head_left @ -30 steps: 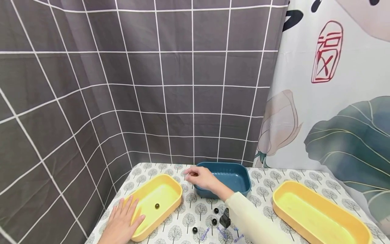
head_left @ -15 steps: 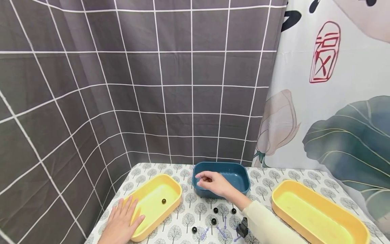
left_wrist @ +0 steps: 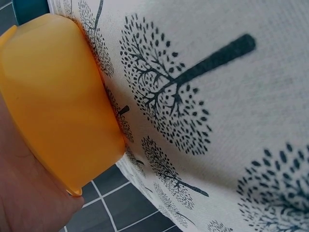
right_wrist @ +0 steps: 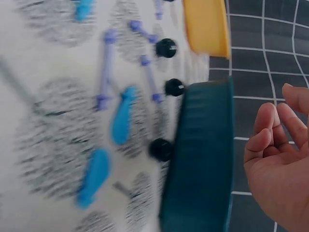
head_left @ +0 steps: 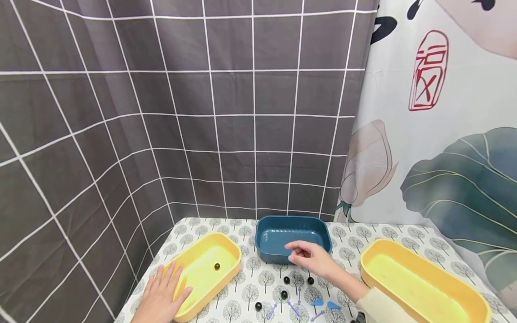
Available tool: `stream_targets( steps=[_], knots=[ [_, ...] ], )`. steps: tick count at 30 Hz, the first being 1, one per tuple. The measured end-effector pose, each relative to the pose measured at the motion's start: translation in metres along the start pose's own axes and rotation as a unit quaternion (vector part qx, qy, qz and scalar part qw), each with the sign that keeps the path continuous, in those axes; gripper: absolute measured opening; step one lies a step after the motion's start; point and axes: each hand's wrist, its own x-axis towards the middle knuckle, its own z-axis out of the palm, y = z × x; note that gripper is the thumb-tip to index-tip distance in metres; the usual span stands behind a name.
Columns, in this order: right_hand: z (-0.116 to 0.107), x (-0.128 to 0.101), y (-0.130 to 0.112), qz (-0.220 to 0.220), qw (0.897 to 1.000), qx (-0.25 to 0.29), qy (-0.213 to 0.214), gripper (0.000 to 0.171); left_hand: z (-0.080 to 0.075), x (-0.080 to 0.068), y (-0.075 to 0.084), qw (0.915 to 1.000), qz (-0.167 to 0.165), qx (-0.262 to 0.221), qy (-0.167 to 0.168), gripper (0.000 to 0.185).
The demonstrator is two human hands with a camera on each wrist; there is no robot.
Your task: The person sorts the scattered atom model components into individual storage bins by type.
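My left hand (head_left: 158, 294) rests on the near-left rim of a yellow tray (head_left: 203, 289), its fingers straight and spread. Inside that tray lies one small black ball (head_left: 217, 266). My right hand (head_left: 315, 258) holds nothing; its fingers are loosely curled, and it overlaps the front right of the dark blue bin (head_left: 274, 237) in the head view. Seen from the right wrist, the hand is beyond the rim of the bin. Several black balls (head_left: 284, 294) lie on the patterned cloth in front of the bin.
Short purple rods (head_left: 293, 308) and light blue teardrop-shaped pieces (head_left: 317, 302) lie on the cloth near the front. A second yellow tray (head_left: 424, 287) stands at the right. Grey grid curtain (head_left: 278, 134) hangs behind the table.
My right hand has moved from over the left yellow tray's side rightward and nearer, across the blue bin. The ball inside the tray rolled a little farther back, then stopped. The left hand stays put.
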Motion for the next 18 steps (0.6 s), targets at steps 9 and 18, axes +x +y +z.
stream_targets(
  steps=[9,18],
  knots=[
    [-0.016,-0.034,0.024,0.009,1.000,0.026,-0.001,0.038,0.002,-0.002,0.000,0.9999,0.001,-0.009,0.012,0.071],
    [-0.024,-0.049,0.037,0.015,1.000,0.022,0.009,0.041,0.001,-0.002,0.000,1.0000,0.000,-0.008,0.003,0.072]
  ],
)
